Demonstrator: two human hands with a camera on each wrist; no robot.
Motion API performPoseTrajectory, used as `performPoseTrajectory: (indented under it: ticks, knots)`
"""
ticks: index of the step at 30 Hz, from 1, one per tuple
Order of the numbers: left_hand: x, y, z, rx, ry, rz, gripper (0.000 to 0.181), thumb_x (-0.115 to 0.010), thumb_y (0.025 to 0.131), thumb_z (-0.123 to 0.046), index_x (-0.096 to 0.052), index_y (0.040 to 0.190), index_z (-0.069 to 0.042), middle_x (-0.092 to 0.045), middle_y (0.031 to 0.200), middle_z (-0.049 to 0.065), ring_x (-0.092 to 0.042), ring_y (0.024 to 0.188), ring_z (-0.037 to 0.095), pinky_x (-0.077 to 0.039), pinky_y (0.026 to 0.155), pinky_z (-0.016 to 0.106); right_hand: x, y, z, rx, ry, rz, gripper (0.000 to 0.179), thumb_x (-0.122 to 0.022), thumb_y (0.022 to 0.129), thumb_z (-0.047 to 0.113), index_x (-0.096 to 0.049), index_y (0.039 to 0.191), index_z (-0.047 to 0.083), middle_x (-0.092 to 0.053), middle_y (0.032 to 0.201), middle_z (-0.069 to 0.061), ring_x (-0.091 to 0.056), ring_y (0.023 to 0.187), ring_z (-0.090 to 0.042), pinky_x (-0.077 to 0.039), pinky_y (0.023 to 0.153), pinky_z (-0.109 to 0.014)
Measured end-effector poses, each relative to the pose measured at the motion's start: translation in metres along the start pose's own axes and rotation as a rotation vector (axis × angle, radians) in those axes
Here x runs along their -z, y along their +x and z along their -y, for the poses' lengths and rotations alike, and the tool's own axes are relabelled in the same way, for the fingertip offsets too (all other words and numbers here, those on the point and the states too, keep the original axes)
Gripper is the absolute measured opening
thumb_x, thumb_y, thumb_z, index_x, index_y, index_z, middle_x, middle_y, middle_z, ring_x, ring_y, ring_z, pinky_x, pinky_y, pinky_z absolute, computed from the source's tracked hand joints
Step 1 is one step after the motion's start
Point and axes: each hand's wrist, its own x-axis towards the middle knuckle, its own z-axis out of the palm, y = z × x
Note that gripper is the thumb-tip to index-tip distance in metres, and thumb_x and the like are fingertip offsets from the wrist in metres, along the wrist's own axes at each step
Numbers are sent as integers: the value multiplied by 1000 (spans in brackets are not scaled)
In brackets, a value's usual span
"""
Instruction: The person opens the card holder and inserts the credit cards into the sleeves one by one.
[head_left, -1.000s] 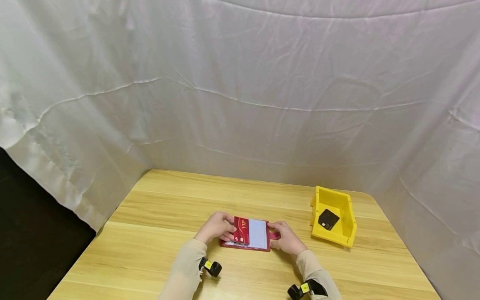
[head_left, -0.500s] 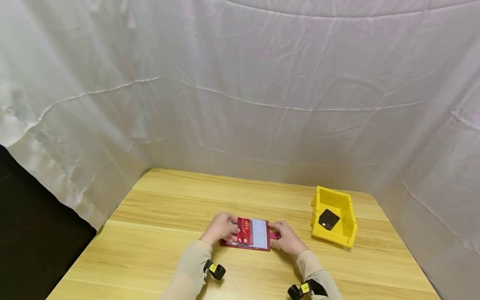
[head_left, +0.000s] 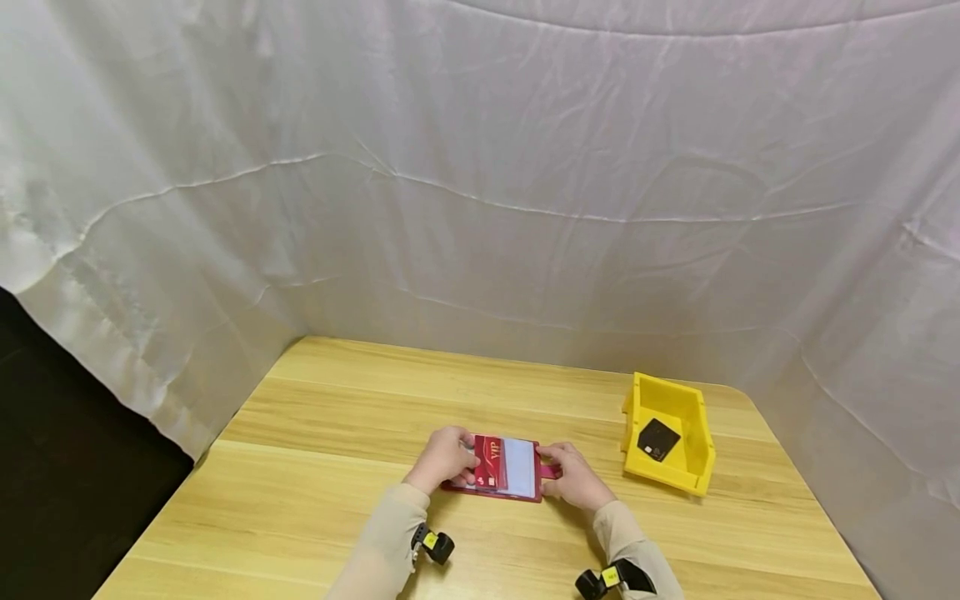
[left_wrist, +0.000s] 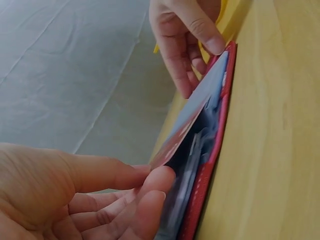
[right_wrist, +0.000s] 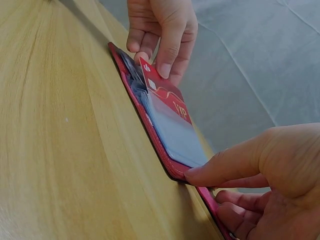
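A red VIP card (head_left: 489, 463) lies partly under the clear plastic sleeve (right_wrist: 177, 137) of an open red card holder (head_left: 537, 493). My left hand (head_left: 446, 460) pinches the card's outer end between thumb and fingers; in the left wrist view that end of the card (left_wrist: 172, 142) tilts up off the sleeves below. At the opposite end, my right hand (head_left: 576, 477) grips the holder's edge, its thumb (right_wrist: 200, 172) on the corner. Its other fingers lie by the pink strap (head_left: 550, 472), partly hidden behind the holder.
A yellow bin (head_left: 686, 479) stands to the right on the wooden table (head_left: 322, 417), with a black card (head_left: 658, 439) inside. Grey-white curtains (head_left: 480, 250) hang behind the table and along both sides.
My left hand has slid a little to the right with the red card, which now covers more of the sleeve. My right hand and the holder have stayed nearly still.
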Motion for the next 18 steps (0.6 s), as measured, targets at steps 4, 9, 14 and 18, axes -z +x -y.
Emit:
performPoseTrajectory:
  ticks: [4,9,14,18]
  knots:
    - [4,-1,0,5,-3,5,29,-67,84,5,-57,110,10,-66,77,15,-61,46,13,-58,47,29,0,0,0,-7,1,-2,63,-75,70,-6,-56,130,-6,-53,125,-19,-55,112,-33,-45,101,-51]
    - [6,-1,-1,16,-7,6,30,-67,84,4,-57,113,9,-66,78,15,-62,47,14,-58,48,29,0,-1,1,-17,5,-1,62,-75,70,-6,-57,129,-5,-53,125,-18,-54,112,-32,-43,102,-52]
    - [3,-2,-2,2,10,0,31,-67,84,4,-58,114,9,-66,77,15,-62,47,14,-58,47,29,-1,-1,0,-18,2,1,61,-75,70,-7,-58,129,-5,-53,125,-17,-54,112,-32,-44,102,-51]
    - [0,-4,-5,-8,28,-11,34,-66,85,2,-58,117,9,-67,75,14,-61,46,13,-56,46,27,-1,-1,0,-22,4,4,62,-75,70,-7,-58,129,-5,-53,125,-18,-54,113,-33,-44,102,-53]
